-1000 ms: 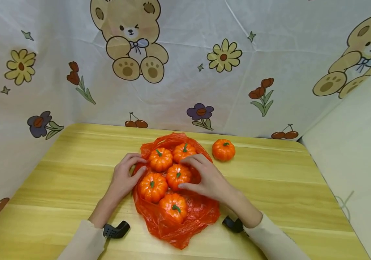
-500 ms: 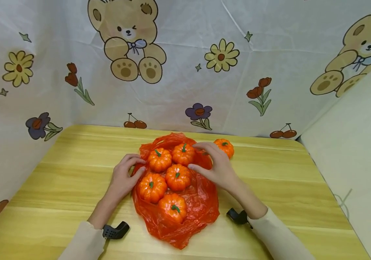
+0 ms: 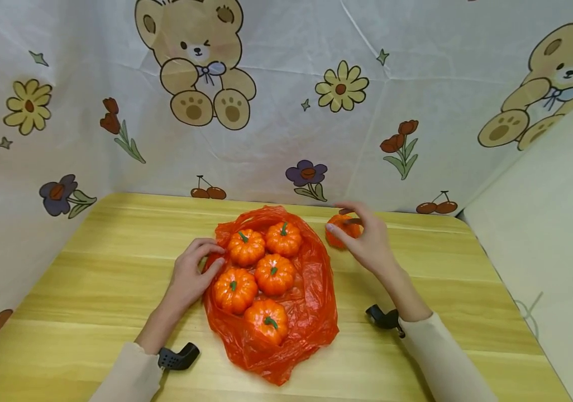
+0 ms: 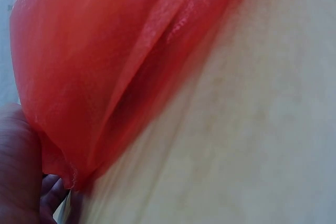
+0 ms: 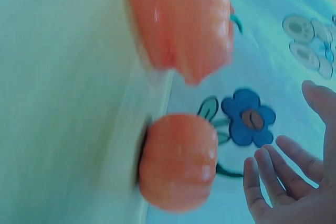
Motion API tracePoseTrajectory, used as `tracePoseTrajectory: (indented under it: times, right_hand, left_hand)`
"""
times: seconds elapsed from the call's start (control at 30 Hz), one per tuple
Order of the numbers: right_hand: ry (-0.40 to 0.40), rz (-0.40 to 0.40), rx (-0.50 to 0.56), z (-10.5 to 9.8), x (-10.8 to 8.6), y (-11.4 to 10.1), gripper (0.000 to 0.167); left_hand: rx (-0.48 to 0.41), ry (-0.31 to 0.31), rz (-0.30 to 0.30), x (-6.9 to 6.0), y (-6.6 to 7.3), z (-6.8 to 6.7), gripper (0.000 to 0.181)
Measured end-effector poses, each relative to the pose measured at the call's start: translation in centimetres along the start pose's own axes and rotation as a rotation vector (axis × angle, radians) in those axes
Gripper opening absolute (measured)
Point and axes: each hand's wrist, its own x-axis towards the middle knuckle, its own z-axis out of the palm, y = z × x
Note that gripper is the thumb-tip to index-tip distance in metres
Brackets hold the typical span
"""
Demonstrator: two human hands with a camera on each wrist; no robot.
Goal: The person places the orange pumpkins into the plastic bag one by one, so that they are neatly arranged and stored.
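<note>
A red plastic bag [image 3: 311, 301] lies spread open on the table, with several small orange pumpkins [image 3: 275, 274] with green stems sitting in it. At its left rim my left hand [image 3: 193, 272] pinches the bag's edge; the left wrist view has the bag film [image 4: 94, 66] running down between thumb and fingers. One more pumpkin [image 3: 334, 239] sits on the table at the back right, outside the bag. My right hand [image 3: 371, 243] hovers at that pumpkin with fingers spread and curved over it, hiding part of it. In the right wrist view the hand [image 5: 304, 192] is apart from the pumpkin [image 5: 179, 162].
The wooden table [image 3: 442, 290] extends on both sides of the bag. A printed cloth [image 3: 276, 134] with bears and flowers hangs along the table's back edge. A pale panel [image 3: 553, 223] stands at the right. Black wrist cameras [image 3: 179, 356] are worn on both wrists.
My right hand has moved from above the bag's middle pumpkin to the right and back, over to the lone pumpkin. The left hand and the bag have stayed in place.
</note>
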Motion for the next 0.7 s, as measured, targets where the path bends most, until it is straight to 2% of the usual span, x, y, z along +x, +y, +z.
tracePoseTrajectory:
  times: [0.17, 0.27, 0.37, 0.57, 0.7]
  right_hand:
    - [0.086, 0.058, -0.029, -1.2, 0.4, 1.0, 0.049]
    - [0.097, 0.083, -0.041, -1.7, 0.4, 1.4, 0.051]
    - [0.069, 0.107, -0.067, -1.9, 0.4, 1.8, 0.055]
    - [-0.052, 0.190, -0.119, -1.6, 0.3, 3.0, 0.067]
    - [-0.126, 0.201, -0.159, -1.4, 0.1, 3.7, 0.072]
  left_hand:
    - [-0.007, -0.001, -0.004, -0.1, 0.1, -0.2, 0.013]
    - [-0.006, -0.001, -0.007, -0.1, 0.1, -0.2, 0.012]
    - [-0.007, 0.000, -0.009, -0.1, 0.1, -0.2, 0.012]
    - [-0.006, 0.006, 0.001, -0.1, 0.0, -0.2, 0.013]
    - [-0.006, -0.001, -0.007, -0.1, 0.1, -0.1, 0.012]
